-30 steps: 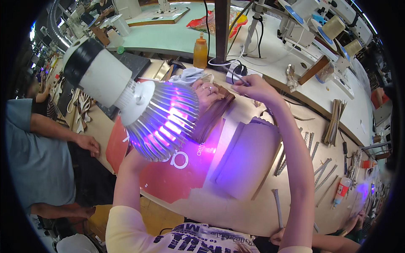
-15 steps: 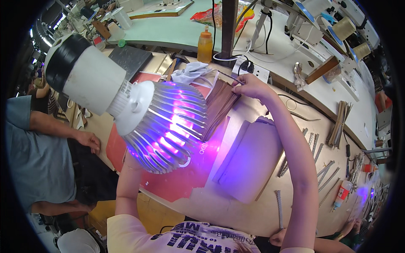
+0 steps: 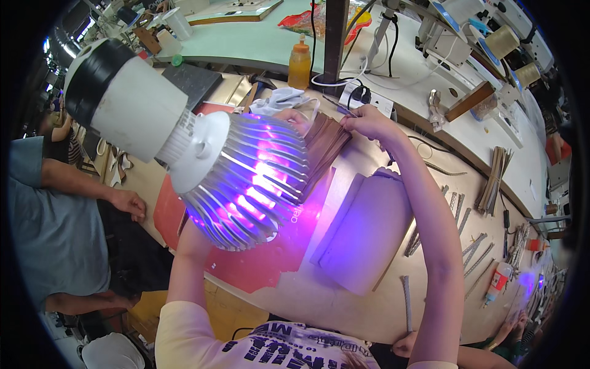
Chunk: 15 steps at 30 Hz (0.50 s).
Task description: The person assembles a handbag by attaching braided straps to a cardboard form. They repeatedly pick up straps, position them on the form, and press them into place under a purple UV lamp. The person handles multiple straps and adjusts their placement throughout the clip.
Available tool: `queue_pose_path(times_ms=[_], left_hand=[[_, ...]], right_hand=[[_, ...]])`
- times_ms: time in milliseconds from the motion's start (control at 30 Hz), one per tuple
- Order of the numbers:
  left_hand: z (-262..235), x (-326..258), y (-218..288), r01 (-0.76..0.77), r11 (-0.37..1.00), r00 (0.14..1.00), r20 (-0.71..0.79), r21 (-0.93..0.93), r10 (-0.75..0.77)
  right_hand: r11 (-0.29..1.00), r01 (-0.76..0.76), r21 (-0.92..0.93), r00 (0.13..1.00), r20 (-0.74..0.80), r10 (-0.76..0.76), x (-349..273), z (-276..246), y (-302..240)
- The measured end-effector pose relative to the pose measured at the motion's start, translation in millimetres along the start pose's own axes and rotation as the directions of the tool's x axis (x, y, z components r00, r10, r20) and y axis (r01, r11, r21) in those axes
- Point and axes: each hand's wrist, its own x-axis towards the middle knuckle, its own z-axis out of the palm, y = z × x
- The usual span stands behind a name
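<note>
1. The cream-topped workbench (image 3: 338,310) carries everything; toward its far edge, the white rectangular power strip (image 3: 379,106) sits just behind the right hand (image 3: 372,125). A backward sweep of that arm could snag the cords.
2. The silver finned lamp with a white neck (image 3: 246,178) covers the near-left part of the stack and most of the left hand (image 3: 297,119). A knock could come from raising that hand, and a slip beneath it might go unseen.
3. The broad grey-tan folded panel (image 3: 362,237) lies under the right forearm, toward the bench's near edge; a dropped elbow could shift it.
4. The brown stack of thin, leather-like strips (image 3: 324,147) lies on the glossy red sheet (image 3: 243,273), toward the bench's far edge. Its loose layers could fan apart if one corner is pulled unevenly.
5. The right fingers grasp a thin dark rod (image 3: 337,105), their tips at the stack's far right corner; a careless turn could scratch the top layer. Whether the left fingers grip anything, one cannot tell.
6. Against half a second ago, panel and stack keep their places on the bench; part of the left hand now shows at the stack's far left corner, where the lamp hid it.
</note>
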Motion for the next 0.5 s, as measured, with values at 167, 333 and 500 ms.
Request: queue_pose_path(times_ms=[167,333,500], left_hand=[[39.6,26.9,14.7,-0.304,0.775,0.941,0.050,0.554,0.333],[51.3,52.6,15.2,-0.309,0.761,0.951,0.158,0.571,0.267],[54.6,64.3,11.6,-0.365,0.692,0.930,0.215,0.623,0.298]], right_hand=[[0.995,-0.078,0.064,0.996,-0.034,0.081,1.9,2.1,-3.7],[0.993,-0.114,0.027,0.993,-0.017,0.115,-0.2,-1.1,-2.4],[0.991,-0.130,0.015,0.991,0.019,0.130,-10.5,-3.5,-10.5]])
